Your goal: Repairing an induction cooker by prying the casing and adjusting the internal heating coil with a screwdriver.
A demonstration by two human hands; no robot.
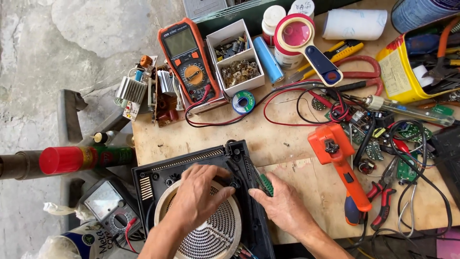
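Left hand [199, 196] is pressing open-palmed on the coil [211, 235] inside the black casing [148, 180]; right hand [282, 206] is gripping a green-handled screwdriver [264, 184] on the cluttered table [268, 139].

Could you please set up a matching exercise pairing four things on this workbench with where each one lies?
Things:
1. multimeter
2. orange power tool
3. left hand
4. spray can

Places:
A. lying off the bench's left edge
B. on the round coil of the opened black appliance
C. right of the hands, handle toward the person
D. far side, beside the white parts box

Pairs: 1-D, 2-C, 3-B, 4-A
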